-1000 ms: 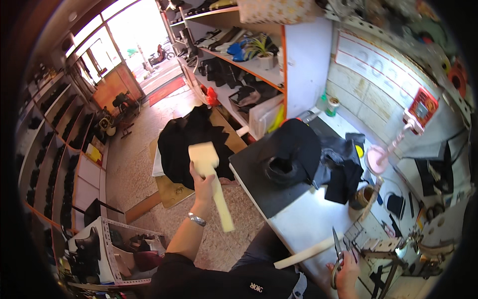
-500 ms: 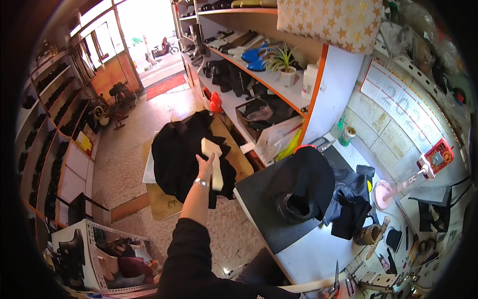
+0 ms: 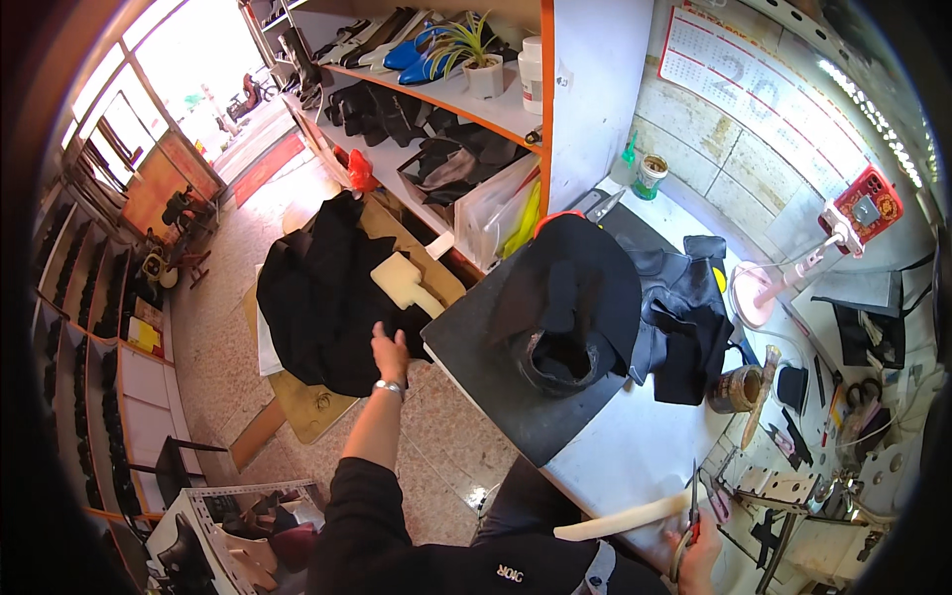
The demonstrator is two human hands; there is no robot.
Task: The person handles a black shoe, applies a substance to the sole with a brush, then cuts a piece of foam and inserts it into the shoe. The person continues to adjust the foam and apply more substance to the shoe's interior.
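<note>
My left hand [image 3: 390,357], with a bracelet at the wrist, is empty, its fingers apart, beside the near edge of a heap of black cloth [image 3: 319,307]. A flat cream foam-like piece [image 3: 399,282], broad at one end and narrow at the other, lies on the cloth just beyond my fingers. At the lower right, my right hand [image 3: 702,553] is closed on a pair of scissors [image 3: 693,508], blades pointing up. A long curved cream strip [image 3: 627,519] runs leftward from the scissors over the table's near edge; whether my right hand also grips it is unclear.
On the white table [image 3: 635,476], a black mat [image 3: 516,407] carries a rounded black item with an opening [image 3: 570,307]. Nearby are dark cloth pieces [image 3: 684,317], a brown jar [image 3: 736,389] and a pink phone stand [image 3: 756,296]. Shoe shelves [image 3: 516,119] stand beyond.
My left hand has let go of the cream piece, which now lies on the cloth, and has drawn back nearer. My right hand with the scissors has come into fuller view. The view has shifted right.
</note>
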